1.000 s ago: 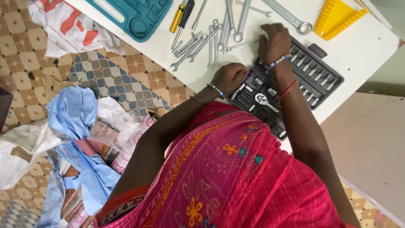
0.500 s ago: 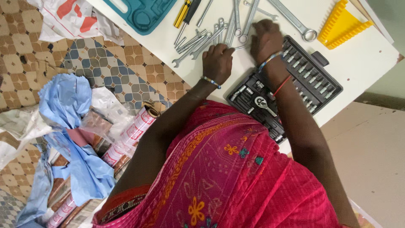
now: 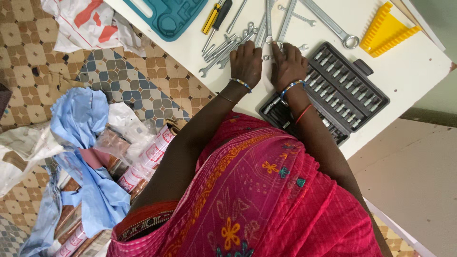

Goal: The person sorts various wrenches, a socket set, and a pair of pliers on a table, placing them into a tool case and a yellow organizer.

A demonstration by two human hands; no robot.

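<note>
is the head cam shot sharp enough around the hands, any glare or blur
Head view: even, soft light, no hard glare on the white table; spanners and socket case are crisp; left hand and right hand show little blur; edges bend slightly.

Yellow wrench rack (image 3: 386,29), teal tray (image 3: 166,14), blue cloth (image 3: 78,121)

Left hand (image 3: 246,61) and right hand (image 3: 288,64) side by side, palms down, both arms extended.
</note>
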